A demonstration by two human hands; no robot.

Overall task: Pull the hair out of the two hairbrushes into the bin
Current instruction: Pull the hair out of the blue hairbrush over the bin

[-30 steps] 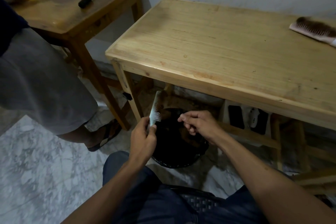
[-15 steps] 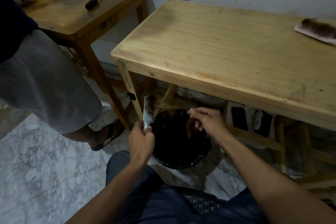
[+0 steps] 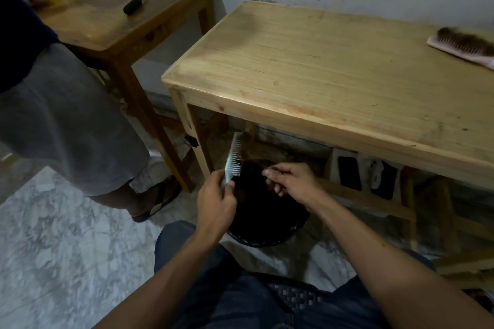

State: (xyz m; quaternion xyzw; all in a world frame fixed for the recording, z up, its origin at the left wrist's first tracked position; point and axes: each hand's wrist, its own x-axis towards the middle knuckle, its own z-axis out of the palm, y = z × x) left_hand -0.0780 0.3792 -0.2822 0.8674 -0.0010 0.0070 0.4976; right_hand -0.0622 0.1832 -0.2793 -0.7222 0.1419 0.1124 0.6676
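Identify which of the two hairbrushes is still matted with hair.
The pink hairbrush lying on the table's far right: brown hair covers its bristles, whereas the pale blue hairbrush in the left hand shows bare teeth.

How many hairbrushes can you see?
2. One pale hairbrush is held upright in the left hand, over the black bin. The other, a pink hairbrush full of hair, lies at the table's far right edge, partly cut off.

table (image 3: 334,83): glossy wood | floor (image 3: 53,248): polished marble | hairbrush (image 3: 232,161): plastic
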